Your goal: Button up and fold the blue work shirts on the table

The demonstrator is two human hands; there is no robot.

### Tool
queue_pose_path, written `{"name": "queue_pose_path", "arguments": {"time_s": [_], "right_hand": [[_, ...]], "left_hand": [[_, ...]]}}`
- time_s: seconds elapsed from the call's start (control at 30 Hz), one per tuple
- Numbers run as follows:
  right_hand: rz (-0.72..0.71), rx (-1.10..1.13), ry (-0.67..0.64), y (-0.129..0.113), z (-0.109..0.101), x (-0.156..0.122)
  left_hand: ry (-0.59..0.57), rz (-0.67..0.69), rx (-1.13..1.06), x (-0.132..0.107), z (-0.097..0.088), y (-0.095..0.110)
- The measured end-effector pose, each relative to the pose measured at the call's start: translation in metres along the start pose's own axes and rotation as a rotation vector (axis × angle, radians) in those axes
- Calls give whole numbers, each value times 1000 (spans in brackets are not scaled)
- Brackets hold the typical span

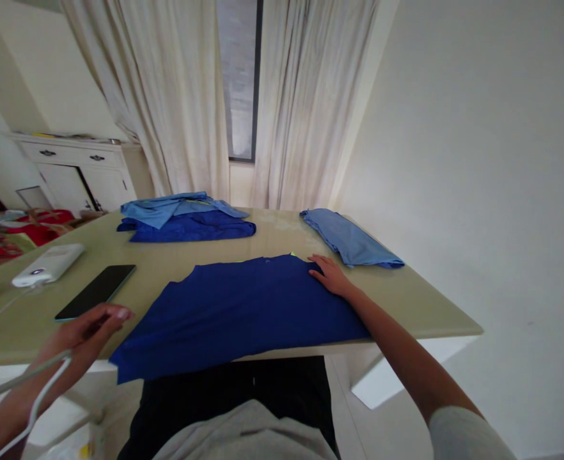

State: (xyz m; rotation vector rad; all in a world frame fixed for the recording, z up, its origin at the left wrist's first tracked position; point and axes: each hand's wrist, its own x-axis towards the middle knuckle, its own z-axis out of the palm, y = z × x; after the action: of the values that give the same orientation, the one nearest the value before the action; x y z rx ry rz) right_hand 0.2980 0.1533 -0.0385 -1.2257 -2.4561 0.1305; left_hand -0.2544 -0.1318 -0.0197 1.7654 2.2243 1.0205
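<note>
A dark blue garment [248, 310], shaped like a shirt, lies spread flat along the front of the table, its lower left corner hanging over the edge. My right hand [330, 276] rests flat on its upper right part, fingers outstretched. To the left of the garment, my left hand [97, 326] hovers with its fingers curled in and thumb and fingertips together; nothing shows in it. Just beyond that hand lies a black-screened phone [97, 292]. A white cable [47, 390] passes across my left wrist.
Light and dark blue clothes [186, 220] are piled at the back left of the pale table [277, 233]. A folded light blue garment [349, 236] lies at the right, near the wall. A white power bank [49, 264] with a cable sits at the left. Curtains [167, 96] hang behind.
</note>
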Motion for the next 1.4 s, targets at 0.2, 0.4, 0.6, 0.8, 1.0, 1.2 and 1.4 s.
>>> {"name": "queue_pose_path", "arguments": {"time_s": [0.2,0.4,0.6,0.8,1.0,1.2,1.4], "right_hand": [[-114,133,-26,-18,-11,28],[-93,207,-99,-22,-10,40],[-162,100,-26,-24,-15,43],[-88,126,-3,-28,-21,60],[84,-6,-124,-39,-18,79],[-82,310,-252,-61,-18,94],[-57,159,-510,-86,-24,113]], "left_hand": [[-253,263,-51,84,38,89],[-409,469,144,133,79,103],[-402,486,89,132,61,110],[-395,430,237,164,74,102],[-507,354,372,186,108,107],[-574,344,211,185,118,112],[-648,478,146,174,106,121]]}}
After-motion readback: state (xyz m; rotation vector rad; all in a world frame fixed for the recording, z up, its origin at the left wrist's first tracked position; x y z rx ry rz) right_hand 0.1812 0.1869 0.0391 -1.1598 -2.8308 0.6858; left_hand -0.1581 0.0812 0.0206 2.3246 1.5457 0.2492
